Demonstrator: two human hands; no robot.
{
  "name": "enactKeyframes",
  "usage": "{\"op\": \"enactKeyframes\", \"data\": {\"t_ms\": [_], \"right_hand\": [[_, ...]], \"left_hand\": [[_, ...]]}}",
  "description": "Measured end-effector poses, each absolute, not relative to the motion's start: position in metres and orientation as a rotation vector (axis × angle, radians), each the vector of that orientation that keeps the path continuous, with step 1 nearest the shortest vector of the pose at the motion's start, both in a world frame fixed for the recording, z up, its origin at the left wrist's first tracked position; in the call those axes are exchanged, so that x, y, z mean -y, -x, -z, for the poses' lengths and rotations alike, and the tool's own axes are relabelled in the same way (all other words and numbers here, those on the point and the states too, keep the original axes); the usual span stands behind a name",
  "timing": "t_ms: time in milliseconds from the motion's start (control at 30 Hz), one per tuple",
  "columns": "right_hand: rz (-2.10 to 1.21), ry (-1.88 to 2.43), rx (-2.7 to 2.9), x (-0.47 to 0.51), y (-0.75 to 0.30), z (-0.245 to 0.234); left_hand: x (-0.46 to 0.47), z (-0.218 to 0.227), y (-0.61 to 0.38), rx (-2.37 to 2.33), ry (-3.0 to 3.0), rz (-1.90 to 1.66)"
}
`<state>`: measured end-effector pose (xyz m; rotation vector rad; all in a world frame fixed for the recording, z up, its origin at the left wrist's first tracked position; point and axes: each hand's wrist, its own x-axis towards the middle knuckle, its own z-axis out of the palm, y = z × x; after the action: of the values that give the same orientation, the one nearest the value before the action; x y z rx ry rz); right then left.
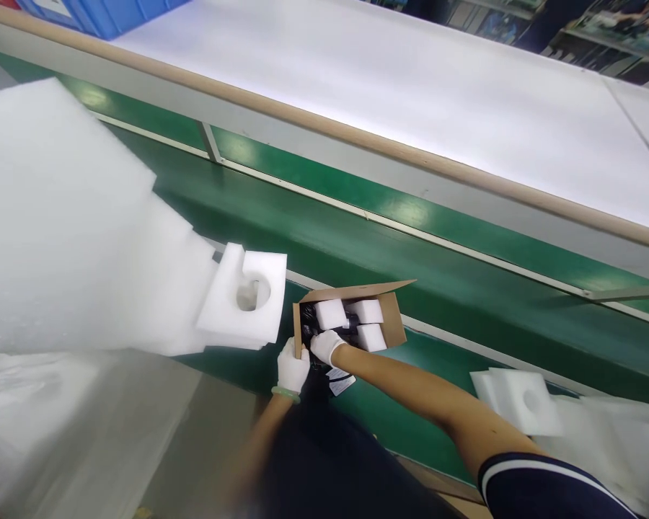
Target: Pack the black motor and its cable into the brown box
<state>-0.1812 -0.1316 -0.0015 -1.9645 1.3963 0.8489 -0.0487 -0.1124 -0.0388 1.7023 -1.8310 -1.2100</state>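
An open cardboard box [394, 321] lies on the green conveyor, holding a black item [309, 321] wrapped in plastic and three white foam blocks [365, 311]. My left hand [292, 367], in a white glove with a green bracelet at the wrist, grips the box's near left edge. My right hand [327, 344], also gloved, reaches into the box and presses on the black item beside a foam block; its fingers are curled. A small printed leaflet [340, 380] lies under my right wrist.
A stack of white foam inserts [246, 295] with round cut-outs sits to the left. More foam pieces [522, 400] lie to the right. The green conveyor [465, 288] runs diagonally, with a white table [411, 79] and a blue crate [102, 13] beyond it.
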Motion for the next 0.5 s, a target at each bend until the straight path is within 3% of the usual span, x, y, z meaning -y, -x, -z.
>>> {"op": "enactKeyframes", "data": {"t_ms": [300, 500], "right_hand": [[-0.785, 1.977, -1.491, 0.128, 0.179, -0.028], [-0.74, 2.084, -1.866, 0.145, 0.215, -0.059]], "left_hand": [[0.109, 0.033, 0.044, 1.781, -1.68, 1.353], [0.076, 0.025, 0.008, 2.105, -1.704, 1.55]]}}
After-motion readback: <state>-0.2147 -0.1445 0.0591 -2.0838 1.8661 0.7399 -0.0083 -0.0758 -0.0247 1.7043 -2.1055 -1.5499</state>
